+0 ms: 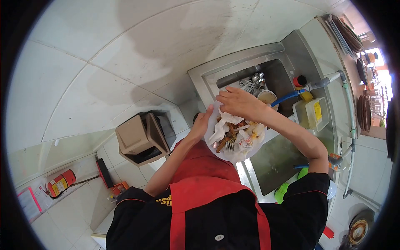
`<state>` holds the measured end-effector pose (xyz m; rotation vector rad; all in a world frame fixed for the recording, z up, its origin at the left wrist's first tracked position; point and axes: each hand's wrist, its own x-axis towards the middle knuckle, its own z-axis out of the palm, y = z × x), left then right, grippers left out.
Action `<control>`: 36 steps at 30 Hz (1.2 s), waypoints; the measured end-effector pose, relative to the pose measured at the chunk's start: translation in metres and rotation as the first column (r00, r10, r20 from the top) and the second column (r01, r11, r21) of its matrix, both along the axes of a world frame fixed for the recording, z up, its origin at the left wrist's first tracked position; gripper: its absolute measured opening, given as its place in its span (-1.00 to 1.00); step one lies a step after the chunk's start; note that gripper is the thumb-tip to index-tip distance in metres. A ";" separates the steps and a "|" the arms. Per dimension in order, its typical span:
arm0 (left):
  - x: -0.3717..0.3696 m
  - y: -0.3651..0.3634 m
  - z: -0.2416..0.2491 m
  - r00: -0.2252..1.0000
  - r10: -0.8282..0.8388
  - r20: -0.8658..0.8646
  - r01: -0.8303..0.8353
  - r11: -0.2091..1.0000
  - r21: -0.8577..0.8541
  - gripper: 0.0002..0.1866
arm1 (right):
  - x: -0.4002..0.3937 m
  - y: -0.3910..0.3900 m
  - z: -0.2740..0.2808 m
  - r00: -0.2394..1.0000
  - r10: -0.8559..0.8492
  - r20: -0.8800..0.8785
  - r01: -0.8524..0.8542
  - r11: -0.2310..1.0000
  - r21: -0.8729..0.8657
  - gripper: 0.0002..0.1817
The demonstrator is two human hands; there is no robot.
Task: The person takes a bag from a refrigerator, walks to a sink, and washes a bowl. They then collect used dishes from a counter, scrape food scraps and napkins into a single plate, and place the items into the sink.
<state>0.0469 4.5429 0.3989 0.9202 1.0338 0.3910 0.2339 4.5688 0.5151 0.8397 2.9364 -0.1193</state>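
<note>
A white plate [211, 125] heaped with food scraps and crumpled paper napkins [225, 125] is held in front of my red apron. My left hand [201, 125] grips its left rim, thumb lying along the edge. A fork [228, 146] rests among the scraps near the plate's close side. Over the far part of the plate, my right hand [241, 103] reaches in from the right with bent fingers. Its fingertips are beside the plate's far rim and the napkins; what they hold, if anything, is hidden.
Behind the plate, a steel sink basin [283, 71] holds spoons [255, 81] and a bowl [267, 97]. A second basin [275, 166] has murky water. A blue hose [287, 98] and plastic tub [312, 113] are at the right. A beige swing-lid bin [139, 137] stands left.
</note>
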 end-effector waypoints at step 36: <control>0.014 0.016 0.018 0.994 0.078 0.076 -0.083 0.995 0.062 -0.25 | 0.081 -0.052 0.056 0.992 -0.121 0.023 0.097 0.889 0.448 -0.45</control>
